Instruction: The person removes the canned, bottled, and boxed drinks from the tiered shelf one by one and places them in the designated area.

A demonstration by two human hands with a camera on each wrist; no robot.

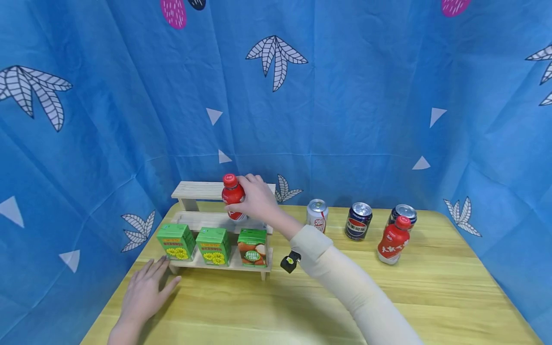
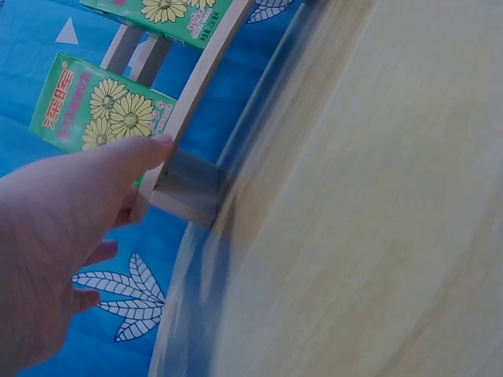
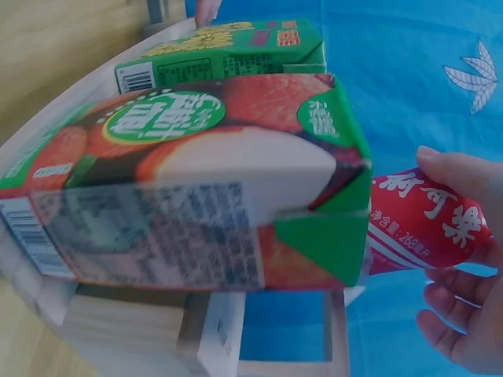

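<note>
My right hand point(image 1: 258, 197) grips a small red drink bottle point(image 1: 233, 195) with a red cap, thumb on one side and fingers on the other. The bottle is upright, its base right over the middle tier of a wooden three-tier rack point(image 1: 207, 219). In the right wrist view, white lettering shows on the red bottle point(image 3: 420, 220). My left hand point(image 1: 145, 292) holds the rack's lower left corner, thumb on the front edge of the bottom tier point(image 2: 185, 126) and fingers at its end. Beside it stands a green drink carton with yellow flowers point(image 1: 177, 242).
On the bottom tier stand another flowered green carton point(image 1: 214, 246) and a green-and-brown fruit drink carton point(image 1: 252, 247). To the right on the table are a white can point(image 1: 317, 214), a dark blue can point(image 1: 358, 221), and a red bottle point(image 1: 393, 242) partly covering another blue can point(image 1: 405, 211). Blue curtains surround the table.
</note>
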